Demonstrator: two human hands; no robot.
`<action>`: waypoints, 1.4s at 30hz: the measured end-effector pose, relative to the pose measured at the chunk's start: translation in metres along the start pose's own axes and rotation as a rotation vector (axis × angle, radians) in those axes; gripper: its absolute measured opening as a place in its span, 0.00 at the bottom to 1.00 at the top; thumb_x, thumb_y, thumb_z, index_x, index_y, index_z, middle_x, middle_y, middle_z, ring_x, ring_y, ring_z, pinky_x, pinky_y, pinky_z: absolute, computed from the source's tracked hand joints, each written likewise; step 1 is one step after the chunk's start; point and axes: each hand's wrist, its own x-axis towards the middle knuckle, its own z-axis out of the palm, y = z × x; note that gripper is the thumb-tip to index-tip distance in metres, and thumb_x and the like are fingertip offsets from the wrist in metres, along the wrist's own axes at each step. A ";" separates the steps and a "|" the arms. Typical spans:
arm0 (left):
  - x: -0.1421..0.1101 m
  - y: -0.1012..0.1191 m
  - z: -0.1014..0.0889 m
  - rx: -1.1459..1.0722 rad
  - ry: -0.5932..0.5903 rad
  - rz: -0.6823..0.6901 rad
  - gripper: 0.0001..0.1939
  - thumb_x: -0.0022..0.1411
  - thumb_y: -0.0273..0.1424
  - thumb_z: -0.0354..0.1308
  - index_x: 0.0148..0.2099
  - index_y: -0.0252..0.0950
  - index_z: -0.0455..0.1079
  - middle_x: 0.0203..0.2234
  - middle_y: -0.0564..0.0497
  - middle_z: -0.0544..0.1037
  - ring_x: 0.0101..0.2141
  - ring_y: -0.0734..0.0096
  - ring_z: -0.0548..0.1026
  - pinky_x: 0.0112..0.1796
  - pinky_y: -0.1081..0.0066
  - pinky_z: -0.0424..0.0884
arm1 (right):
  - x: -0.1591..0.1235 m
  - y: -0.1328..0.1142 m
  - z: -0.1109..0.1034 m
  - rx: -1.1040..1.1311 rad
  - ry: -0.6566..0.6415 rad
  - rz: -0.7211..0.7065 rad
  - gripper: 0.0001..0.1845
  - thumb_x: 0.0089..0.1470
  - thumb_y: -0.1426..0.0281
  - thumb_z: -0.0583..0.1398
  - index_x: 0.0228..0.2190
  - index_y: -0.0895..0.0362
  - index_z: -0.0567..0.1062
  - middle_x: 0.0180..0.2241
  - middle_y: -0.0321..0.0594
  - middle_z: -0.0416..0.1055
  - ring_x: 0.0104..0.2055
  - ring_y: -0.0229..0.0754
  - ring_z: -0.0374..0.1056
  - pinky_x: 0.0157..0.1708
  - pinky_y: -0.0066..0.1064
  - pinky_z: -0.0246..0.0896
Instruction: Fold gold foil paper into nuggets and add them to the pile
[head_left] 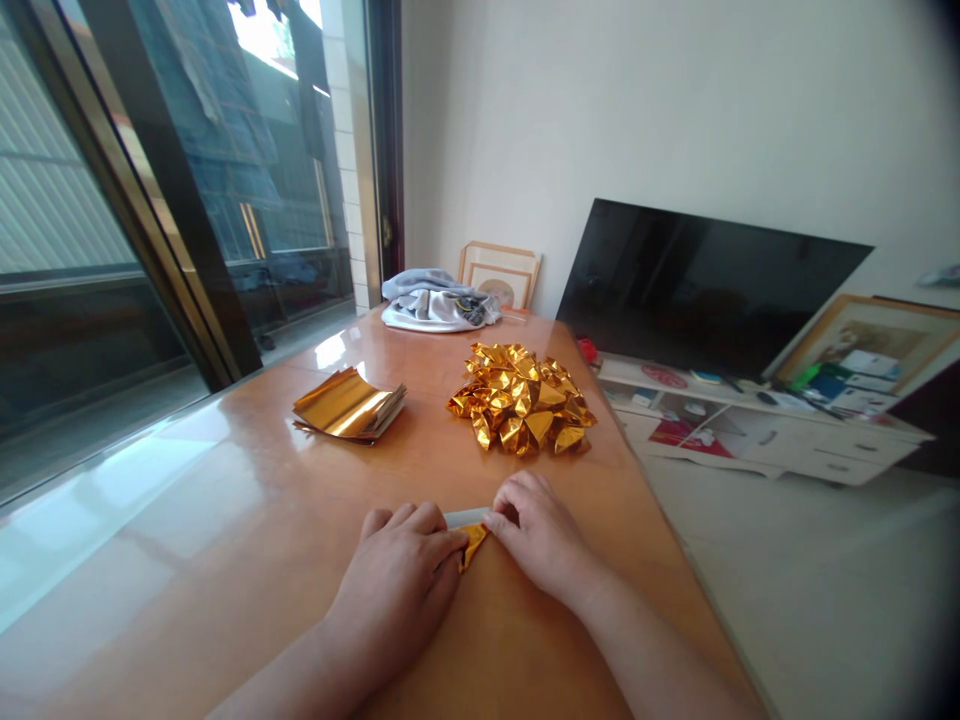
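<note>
"So, what's on the bench (225,560)?"

"A heap of folded gold foil pieces (521,400), with a stack of foil sheets (349,405) just left of it."

"And the hands?"

"Near the bench's close end, the left hand (394,590) and right hand (536,535) grip a silver-backed gold foil strip (471,548) between them."

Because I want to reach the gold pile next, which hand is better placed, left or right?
Right, probably: the right hand lies closer to the pile of gold foil pieces, just beyond it. The left hand sits lower and farther away, and both hands are at the folded foil strip.
</note>
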 end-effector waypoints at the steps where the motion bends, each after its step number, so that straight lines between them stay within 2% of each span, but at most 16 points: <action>1: 0.001 0.000 0.000 -0.001 -0.001 -0.004 0.16 0.69 0.33 0.48 0.46 0.50 0.77 0.38 0.50 0.76 0.42 0.61 0.71 0.44 0.60 0.59 | 0.000 0.000 0.000 0.002 0.000 -0.003 0.08 0.57 0.67 0.65 0.28 0.54 0.72 0.35 0.36 0.68 0.41 0.42 0.63 0.40 0.31 0.57; 8: 0.000 -0.002 -0.003 -0.011 -0.015 -0.006 0.17 0.64 0.29 0.51 0.46 0.51 0.78 0.39 0.50 0.76 0.43 0.60 0.71 0.43 0.60 0.59 | 0.000 0.005 0.003 -0.024 0.023 -0.012 0.07 0.59 0.69 0.62 0.29 0.54 0.71 0.36 0.37 0.69 0.42 0.43 0.63 0.43 0.33 0.59; 11: -0.001 -0.002 -0.003 -0.012 -0.015 -0.008 0.18 0.64 0.28 0.50 0.46 0.51 0.78 0.39 0.50 0.76 0.43 0.60 0.71 0.43 0.60 0.59 | -0.001 0.007 -0.002 -0.052 0.039 -0.013 0.04 0.60 0.71 0.60 0.31 0.54 0.73 0.36 0.39 0.70 0.42 0.44 0.64 0.43 0.34 0.60; 14: 0.000 -0.003 -0.003 -0.014 -0.007 -0.006 0.18 0.64 0.28 0.50 0.47 0.51 0.78 0.40 0.50 0.76 0.43 0.60 0.71 0.44 0.60 0.59 | -0.005 0.004 -0.012 -0.095 0.047 -0.093 0.07 0.62 0.74 0.57 0.35 0.54 0.75 0.38 0.41 0.71 0.44 0.45 0.64 0.46 0.35 0.60; 19: 0.001 -0.004 -0.001 -0.008 0.007 0.004 0.17 0.64 0.28 0.51 0.46 0.51 0.78 0.39 0.50 0.76 0.43 0.60 0.71 0.45 0.60 0.59 | -0.019 -0.016 -0.024 -0.133 -0.136 -0.290 0.13 0.62 0.76 0.55 0.42 0.53 0.78 0.39 0.41 0.73 0.44 0.44 0.65 0.47 0.35 0.62; 23: 0.000 -0.005 0.000 -0.015 0.028 0.014 0.18 0.63 0.27 0.50 0.46 0.50 0.78 0.38 0.50 0.76 0.42 0.60 0.71 0.45 0.61 0.60 | -0.028 -0.033 -0.029 -0.160 -0.238 -0.365 0.15 0.61 0.77 0.55 0.46 0.53 0.77 0.43 0.41 0.74 0.48 0.45 0.65 0.51 0.36 0.62; 29: 0.000 -0.006 0.000 -0.017 0.031 0.024 0.18 0.63 0.27 0.50 0.46 0.49 0.78 0.38 0.49 0.76 0.43 0.60 0.71 0.45 0.61 0.60 | -0.031 -0.041 -0.032 -0.192 -0.285 -0.348 0.22 0.59 0.78 0.55 0.52 0.54 0.75 0.46 0.44 0.73 0.51 0.46 0.64 0.55 0.37 0.60; 36: -0.001 -0.003 -0.002 -0.019 0.019 0.030 0.17 0.65 0.28 0.50 0.45 0.49 0.79 0.38 0.49 0.75 0.43 0.60 0.71 0.45 0.61 0.60 | -0.031 -0.042 -0.035 -0.211 -0.332 -0.322 0.20 0.60 0.79 0.53 0.49 0.54 0.77 0.46 0.43 0.74 0.51 0.45 0.63 0.55 0.35 0.59; 42: -0.001 -0.004 -0.001 -0.018 0.018 0.031 0.19 0.65 0.28 0.50 0.48 0.50 0.78 0.38 0.50 0.75 0.43 0.61 0.71 0.46 0.61 0.60 | -0.035 -0.046 -0.038 -0.253 -0.353 -0.326 0.23 0.59 0.79 0.53 0.53 0.54 0.75 0.48 0.44 0.73 0.52 0.46 0.62 0.54 0.35 0.58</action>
